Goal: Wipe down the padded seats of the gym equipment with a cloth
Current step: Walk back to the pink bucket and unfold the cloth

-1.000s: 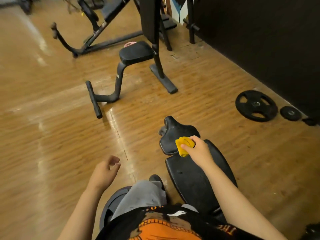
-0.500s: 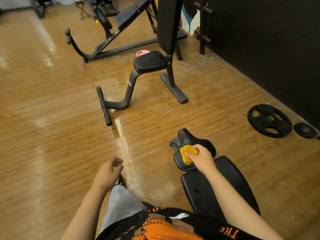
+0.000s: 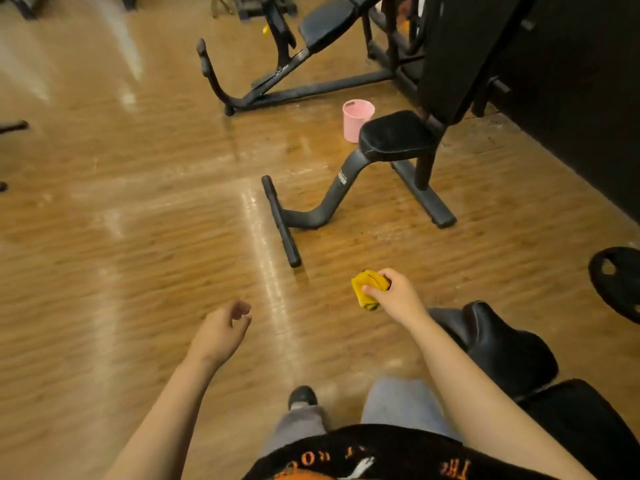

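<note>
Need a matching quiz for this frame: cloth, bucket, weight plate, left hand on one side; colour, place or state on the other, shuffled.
Column 1
1. cloth
2. bucket
3. weight plate
4. left hand

Column 2
A. black, lying flat on the floor at the right edge of the view
B. pink, standing upright on the floor next to the square seat
C. loosely curled, holding nothing
D. yellow, bunched up in the right hand

Pairs: 1-D, 2-B, 3-A, 4-C
</note>
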{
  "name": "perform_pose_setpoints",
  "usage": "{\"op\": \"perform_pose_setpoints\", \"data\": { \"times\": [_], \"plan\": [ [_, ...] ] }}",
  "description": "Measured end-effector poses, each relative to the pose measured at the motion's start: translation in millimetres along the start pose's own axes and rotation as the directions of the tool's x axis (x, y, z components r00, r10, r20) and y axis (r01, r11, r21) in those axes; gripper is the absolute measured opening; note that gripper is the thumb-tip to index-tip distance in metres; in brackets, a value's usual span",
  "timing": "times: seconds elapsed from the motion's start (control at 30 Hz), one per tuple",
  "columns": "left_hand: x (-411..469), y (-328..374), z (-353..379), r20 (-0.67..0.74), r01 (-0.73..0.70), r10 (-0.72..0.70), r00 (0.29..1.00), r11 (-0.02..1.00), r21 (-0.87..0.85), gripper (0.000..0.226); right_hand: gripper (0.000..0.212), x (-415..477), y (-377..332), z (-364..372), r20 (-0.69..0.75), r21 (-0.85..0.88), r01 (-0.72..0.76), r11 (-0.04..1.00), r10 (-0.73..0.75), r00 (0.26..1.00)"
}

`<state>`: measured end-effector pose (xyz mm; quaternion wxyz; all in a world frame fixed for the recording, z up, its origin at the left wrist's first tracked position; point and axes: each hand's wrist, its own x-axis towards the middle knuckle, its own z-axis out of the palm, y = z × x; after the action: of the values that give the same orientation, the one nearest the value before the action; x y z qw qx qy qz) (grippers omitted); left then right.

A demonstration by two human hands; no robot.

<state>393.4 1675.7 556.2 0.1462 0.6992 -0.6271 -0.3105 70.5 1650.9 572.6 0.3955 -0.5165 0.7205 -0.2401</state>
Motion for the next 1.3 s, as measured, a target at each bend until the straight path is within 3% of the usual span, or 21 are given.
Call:
{"op": "perform_pose_setpoints", "data": {
  "times": [0.27, 0.53, 0.7, 0.93, 1.13, 1.3],
  "plan": [
    [33, -73, -34, -0.089, 0.164, -0.175, 0.98, 0.978, -0.127, 0.019, 0.016, 80, -85, 83, 0.123, -0.039, 0.112, 0.993, -0.106, 0.987],
    [103, -141, -29, 0.089, 0.382, -0.375, 0.923, 0.921, -0.08, 0.029, 0.02, 195, -125, 165, 0.284, -0.077, 0.036, 0.996, -0.013, 0.959],
    [221, -155, -76, 0.098, 0.356, -0.356, 0.929, 0.934, 0.015, 0.034, 0.015, 302, -177, 188, 0.303, -0.143, 0.036, 0.989, 0.009, 0.953],
    [391, -147, -178, -0.061, 0.264, -0.261, 0.964, 0.964, 0.045, 0.036, 0.015, 426, -266, 213, 0.28, -0.191, 0.072, 0.979, -0.016, 0.96],
    [486, -178, -205, 0.043, 0.307, -0.305, 0.951, 0.952, -0.026, 0.032, 0.016, 515, -313, 254, 0.253, -0.193, 0.002, 0.981, 0.048, 0.966],
    [608, -246, -284, 0.058, 0.285, -0.288, 0.956, 0.957, 0.052, 0.031, 0.013, 593, -376, 303, 0.208, -0.167, -0.077, 0.983, 0.111, 0.972]
  ]
}}
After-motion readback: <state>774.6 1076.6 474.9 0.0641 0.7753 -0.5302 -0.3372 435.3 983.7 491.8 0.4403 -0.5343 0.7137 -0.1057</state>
